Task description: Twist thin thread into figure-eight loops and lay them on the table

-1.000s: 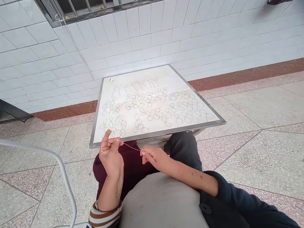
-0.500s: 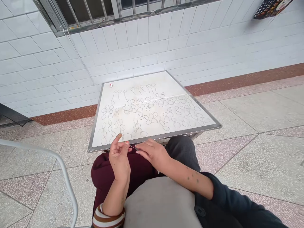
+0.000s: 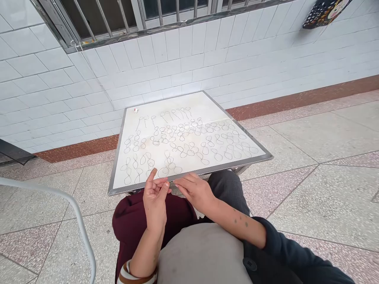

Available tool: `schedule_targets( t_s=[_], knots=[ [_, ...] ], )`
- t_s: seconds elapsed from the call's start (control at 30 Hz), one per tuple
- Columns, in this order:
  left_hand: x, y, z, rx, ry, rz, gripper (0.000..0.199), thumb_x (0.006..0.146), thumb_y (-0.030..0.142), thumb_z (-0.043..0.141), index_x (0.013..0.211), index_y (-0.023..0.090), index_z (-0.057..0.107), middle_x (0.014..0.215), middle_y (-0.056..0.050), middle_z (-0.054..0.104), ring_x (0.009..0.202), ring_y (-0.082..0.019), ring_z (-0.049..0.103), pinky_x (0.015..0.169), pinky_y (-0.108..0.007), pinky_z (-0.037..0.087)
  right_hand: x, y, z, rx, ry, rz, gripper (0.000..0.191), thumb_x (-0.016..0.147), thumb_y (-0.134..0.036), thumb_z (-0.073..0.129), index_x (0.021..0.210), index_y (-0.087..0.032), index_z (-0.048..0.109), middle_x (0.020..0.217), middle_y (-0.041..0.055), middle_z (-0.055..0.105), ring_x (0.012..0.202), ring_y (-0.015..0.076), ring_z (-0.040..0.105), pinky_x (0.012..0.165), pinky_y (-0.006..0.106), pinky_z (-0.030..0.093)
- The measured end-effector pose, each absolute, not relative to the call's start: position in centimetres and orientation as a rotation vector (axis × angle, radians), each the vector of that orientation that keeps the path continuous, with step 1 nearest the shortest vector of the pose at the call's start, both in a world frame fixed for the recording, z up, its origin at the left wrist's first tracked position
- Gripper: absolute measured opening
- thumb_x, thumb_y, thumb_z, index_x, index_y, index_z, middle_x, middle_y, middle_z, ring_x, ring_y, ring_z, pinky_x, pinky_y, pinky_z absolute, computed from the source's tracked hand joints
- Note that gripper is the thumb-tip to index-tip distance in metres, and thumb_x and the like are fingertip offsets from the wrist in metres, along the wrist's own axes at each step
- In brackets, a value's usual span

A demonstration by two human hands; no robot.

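Observation:
My left hand [image 3: 156, 201] is raised over my lap at the near edge of the white table [image 3: 174, 100], its thumb and index finger pinched together and another finger pointing up. Close by on the right, my right hand [image 3: 197, 191] has its fingertips pressed together. Whatever lies between the two sets of fingertips is too thin and small to make out. Many thin dark wire loops [image 3: 168, 159] lie on the tabletop beyond my hands, several shaped like a figure eight. Toward the back are single loops with straight tails [image 3: 153, 119].
A small white and red object [image 3: 136, 111] sits at the table's back left corner. A pale metal tube frame [image 3: 75, 209] stands on the floor at left. Behind the table is a tiled wall [image 3: 174, 73] with a barred window; a patterned bag [image 3: 324, 14] hangs at upper right.
Both hands have shifted slightly to the right, and my left fingertips have come closer to my right ones. The camera view has tilted and moved a little.

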State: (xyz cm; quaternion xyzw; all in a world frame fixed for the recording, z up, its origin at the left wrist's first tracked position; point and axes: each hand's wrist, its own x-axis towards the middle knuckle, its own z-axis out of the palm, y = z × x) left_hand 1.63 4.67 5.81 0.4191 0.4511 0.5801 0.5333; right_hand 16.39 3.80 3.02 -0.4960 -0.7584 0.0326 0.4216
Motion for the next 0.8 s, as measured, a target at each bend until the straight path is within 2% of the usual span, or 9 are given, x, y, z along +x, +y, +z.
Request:
schedule_targets(
  t_s=[0.2,0.43,0.6,0.7,0.8],
  knots=[
    [1.6,4.4,5.8,0.952,1.053,1.389,0.052,0.086,0.036,0.064,0.135,0.023,0.052,0.101,-0.008,0.068,0.094,-0.018,0.063,0.073,-0.027,0.053,16.9,4.0,3.1,-1.180,-1.872,0.056,0.019,0.096,-0.016,0.049,0.101,-0.021,0.067,0.084,0.0026,0.070,0.075,0.0164,0.054,0.068,0.029,0.049],
    [1.8,4.4,5.8,0.942,1.108,1.361,0.059,0.082,0.033,0.070,0.136,0.021,0.051,0.104,-0.010,0.072,0.089,-0.016,0.065,0.075,-0.026,0.051,16.9,3.9,2.8,-1.135,-1.887,0.077,0.019,0.094,-0.013,0.052,0.104,-0.020,0.066,0.086,0.0031,0.069,0.077,0.0172,0.051,0.067,0.029,0.048],
    [1.8,4.5,5.7,0.992,1.120,1.284,0.064,0.085,0.037,0.067,0.142,0.025,0.042,0.112,-0.010,0.070,0.092,-0.017,0.065,0.075,-0.027,0.052,17.4,4.7,2.1,-1.169,-1.827,0.074,0.018,0.094,-0.014,0.052,0.103,-0.021,0.066,0.087,0.0032,0.070,0.079,0.0175,0.053,0.070,0.030,0.048],
    [1.7,4.9,4.0,1.005,1.139,1.244,0.064,0.084,0.041,0.066,0.141,0.026,0.042,0.114,-0.010,0.068,0.090,-0.017,0.064,0.071,-0.026,0.052,19.1,6.1,1.7,-1.264,-1.763,0.097,0.016,0.093,-0.016,0.054,0.099,-0.022,0.067,0.083,0.0025,0.069,0.079,0.0185,0.055,0.070,0.030,0.048],
    [1.7,5.9,0.6,1.072,1.118,1.140,0.059,0.082,0.045,0.066,0.133,0.019,0.052,0.104,-0.011,0.070,0.083,-0.018,0.063,0.065,-0.027,0.052,22.0,8.5,1.4,-1.441,-1.661,0.176,0.012,0.090,-0.019,0.058,0.095,-0.023,0.068,0.083,0.0012,0.070,0.083,0.0185,0.058,0.072,0.030,0.048]
  ],
)
